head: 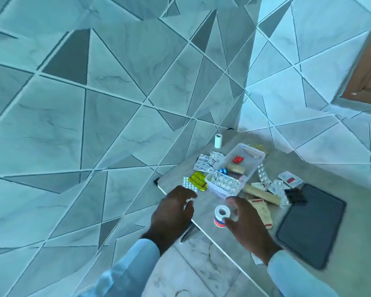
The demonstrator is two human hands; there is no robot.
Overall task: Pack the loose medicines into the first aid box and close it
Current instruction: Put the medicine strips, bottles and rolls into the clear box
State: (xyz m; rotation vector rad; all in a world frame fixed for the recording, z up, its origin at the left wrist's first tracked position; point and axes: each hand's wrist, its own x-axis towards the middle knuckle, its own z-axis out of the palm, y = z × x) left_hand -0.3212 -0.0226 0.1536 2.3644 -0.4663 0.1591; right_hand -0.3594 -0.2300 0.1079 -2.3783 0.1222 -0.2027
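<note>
A clear plastic first aid box (254, 168) stands open on a small table, holding a red pill strip (238, 159), a beige roll, blue tablets and a silver foil strip (223, 183). My right hand (244, 228) grips a white tape roll (220, 215) just in front of the box. My left hand (171, 213) hovers open over the table's left edge, near a white blister strip (190, 185) and a yellow sachet (198, 181). More foil strips (206, 162) lie left of the box; blister strips (263, 176), a sachet (290, 179) and a beige tube (261, 195) lie to its right.
A dark grey lid or tray (311, 228) lies at the table's right. A small white bottle (217, 141) stands at the far corner by the tiled walls. A boxed tube (262, 213) lies under my right hand. A wooden door (366, 67) is upper right.
</note>
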